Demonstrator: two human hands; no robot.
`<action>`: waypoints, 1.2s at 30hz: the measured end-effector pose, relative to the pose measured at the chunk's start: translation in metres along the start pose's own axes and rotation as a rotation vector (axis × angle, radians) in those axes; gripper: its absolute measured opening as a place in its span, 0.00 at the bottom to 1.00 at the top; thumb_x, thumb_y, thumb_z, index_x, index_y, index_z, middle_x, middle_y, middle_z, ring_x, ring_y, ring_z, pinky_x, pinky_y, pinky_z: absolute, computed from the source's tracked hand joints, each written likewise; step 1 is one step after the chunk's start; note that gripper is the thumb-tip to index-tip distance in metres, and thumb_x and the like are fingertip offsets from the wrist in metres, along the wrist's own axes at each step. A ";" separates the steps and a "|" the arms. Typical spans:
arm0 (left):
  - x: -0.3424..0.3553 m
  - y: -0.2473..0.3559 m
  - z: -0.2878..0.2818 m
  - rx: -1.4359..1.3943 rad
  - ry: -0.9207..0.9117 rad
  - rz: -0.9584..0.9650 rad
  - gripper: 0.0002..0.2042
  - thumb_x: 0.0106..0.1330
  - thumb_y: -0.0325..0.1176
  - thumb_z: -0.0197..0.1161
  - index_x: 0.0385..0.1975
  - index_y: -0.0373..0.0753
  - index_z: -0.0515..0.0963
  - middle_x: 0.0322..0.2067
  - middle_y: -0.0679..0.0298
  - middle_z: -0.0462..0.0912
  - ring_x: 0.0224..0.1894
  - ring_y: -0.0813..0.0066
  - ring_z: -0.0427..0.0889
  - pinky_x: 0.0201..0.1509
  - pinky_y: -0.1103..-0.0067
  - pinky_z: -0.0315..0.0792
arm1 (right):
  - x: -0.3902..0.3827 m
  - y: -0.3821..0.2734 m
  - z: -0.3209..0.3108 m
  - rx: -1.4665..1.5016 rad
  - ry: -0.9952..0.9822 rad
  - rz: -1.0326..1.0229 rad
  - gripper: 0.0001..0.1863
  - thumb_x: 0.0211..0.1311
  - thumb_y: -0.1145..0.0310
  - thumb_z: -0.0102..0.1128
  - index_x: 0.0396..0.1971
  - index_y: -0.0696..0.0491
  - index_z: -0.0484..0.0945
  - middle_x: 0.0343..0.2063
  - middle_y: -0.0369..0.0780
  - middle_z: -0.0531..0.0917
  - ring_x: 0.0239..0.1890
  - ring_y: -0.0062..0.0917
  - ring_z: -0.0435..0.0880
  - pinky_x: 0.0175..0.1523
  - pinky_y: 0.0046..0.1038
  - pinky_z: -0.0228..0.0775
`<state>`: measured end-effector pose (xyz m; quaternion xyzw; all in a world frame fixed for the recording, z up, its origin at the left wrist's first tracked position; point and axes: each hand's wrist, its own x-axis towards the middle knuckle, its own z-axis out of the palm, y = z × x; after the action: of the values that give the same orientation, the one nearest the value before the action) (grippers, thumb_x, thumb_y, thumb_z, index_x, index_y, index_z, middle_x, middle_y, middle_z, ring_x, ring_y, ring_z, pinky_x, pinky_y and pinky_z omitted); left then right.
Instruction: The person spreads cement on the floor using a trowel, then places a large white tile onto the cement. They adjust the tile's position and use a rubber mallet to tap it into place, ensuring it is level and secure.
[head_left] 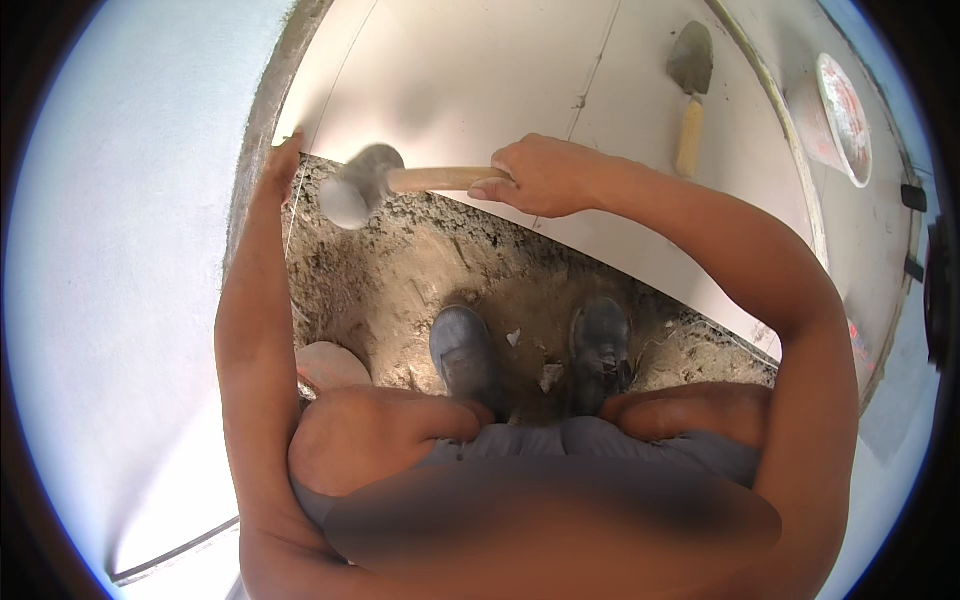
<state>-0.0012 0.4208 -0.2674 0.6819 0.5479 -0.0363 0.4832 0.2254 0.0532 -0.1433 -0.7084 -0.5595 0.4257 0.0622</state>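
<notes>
My right hand [545, 175] is closed around the wooden handle of a rubber mallet [362, 188]. The mallet lies sideways in the air, its grey and whitish head pointing left, over the front edge of the large pale floor tiles [450, 90]. At the far left my left hand [284, 165] is by the tile's corner, close against the wall. Its fingers show only in part, and what they grip, if anything, is hidden. A thin string [292, 225] runs down beside that hand, over rough mortar or soil [400, 250].
A trowel [690, 90] with a wooden handle lies on the tiles at the right. Beyond it a stained white bucket [845, 120] stands near the right wall. A pale wall [130, 200] rises on the left. My dark boots [465, 350] stand on the rough ground.
</notes>
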 end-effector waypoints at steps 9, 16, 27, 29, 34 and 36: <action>-0.006 0.066 0.061 0.967 0.230 0.034 0.64 0.45 0.82 0.52 0.72 0.34 0.42 0.71 0.38 0.42 0.74 0.39 0.39 0.72 0.48 0.44 | -0.020 0.025 -0.038 0.512 0.417 -0.086 0.30 0.69 0.45 0.49 0.38 0.64 0.73 0.25 0.50 0.78 0.25 0.36 0.77 0.34 0.38 0.71; -0.015 0.128 0.136 0.993 -0.073 0.286 0.70 0.37 0.77 0.64 0.73 0.42 0.31 0.72 0.41 0.28 0.73 0.34 0.30 0.69 0.41 0.46 | 0.006 0.082 -0.059 0.446 0.849 0.114 0.29 0.70 0.45 0.47 0.27 0.61 0.71 0.16 0.46 0.75 0.16 0.33 0.73 0.26 0.36 0.66; -0.009 0.137 0.131 0.982 -0.112 0.244 0.71 0.35 0.73 0.69 0.73 0.47 0.27 0.71 0.40 0.21 0.71 0.27 0.28 0.65 0.36 0.48 | 0.036 0.124 -0.122 0.551 0.831 0.422 0.35 0.70 0.39 0.40 0.31 0.62 0.74 0.20 0.49 0.77 0.16 0.36 0.77 0.26 0.34 0.72; -0.006 0.132 0.132 0.984 -0.105 0.262 0.72 0.33 0.75 0.67 0.72 0.50 0.25 0.71 0.42 0.21 0.70 0.28 0.27 0.65 0.35 0.47 | 0.054 0.143 -0.108 0.489 1.081 0.219 0.35 0.70 0.39 0.40 0.31 0.62 0.74 0.20 0.48 0.78 0.15 0.36 0.76 0.23 0.34 0.73; 0.000 0.142 0.147 0.945 -0.118 0.271 0.71 0.34 0.77 0.65 0.72 0.51 0.25 0.71 0.42 0.19 0.70 0.27 0.24 0.64 0.33 0.44 | 0.074 0.199 -0.103 0.243 0.959 0.394 0.35 0.69 0.38 0.41 0.29 0.60 0.74 0.19 0.46 0.77 0.20 0.34 0.79 0.28 0.36 0.75; -0.001 0.139 0.136 0.948 -0.090 0.229 0.71 0.35 0.77 0.66 0.73 0.51 0.26 0.71 0.42 0.19 0.70 0.27 0.24 0.63 0.32 0.45 | 0.065 0.143 -0.152 0.468 0.696 0.534 0.35 0.69 0.38 0.40 0.28 0.60 0.73 0.18 0.44 0.76 0.21 0.33 0.80 0.31 0.38 0.76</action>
<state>0.1725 0.3347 -0.2524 0.8805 0.3710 -0.2579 0.1435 0.4337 0.1148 -0.1627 -0.8942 -0.1938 0.2793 0.2914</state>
